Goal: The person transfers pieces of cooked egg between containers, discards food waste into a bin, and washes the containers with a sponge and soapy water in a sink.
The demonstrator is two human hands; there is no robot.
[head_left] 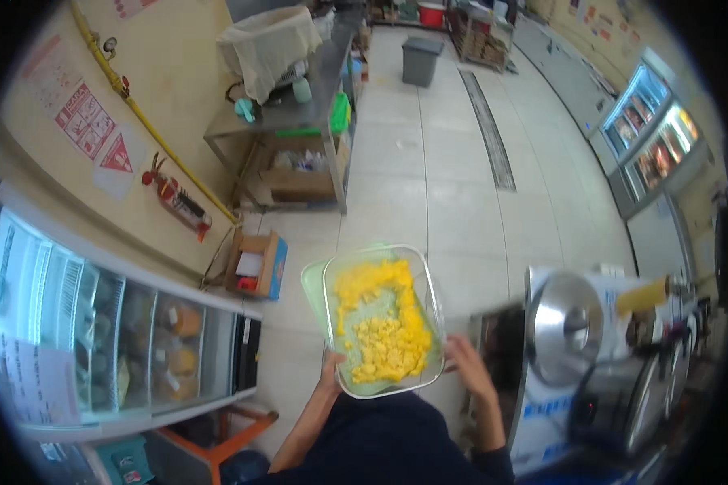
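A clear rectangular food container [438, 319] hangs in front of my body, above the floor. Crumbly yellow food [388, 343], looking like scrambled egg, lies in it, heaped along the right and near sides, and the green base shows through in the middle. A pale green lid [311, 289] sticks out beneath the container on its left. My left hand [330, 377] is closed on the container's near left corner, with most of its fingers hidden underneath. Beside the right wall, my right hand [471, 368] has its fingers apart; whether they touch the wall is hard to tell.
To the left stand a glass-door fridge [137, 323] and an open cardboard box [255, 265]. A steel table [332, 89] is ahead on the left, a grey bin [422, 61] farther off. On the right, a counter [546, 412] bears a round steel lid [569, 327].
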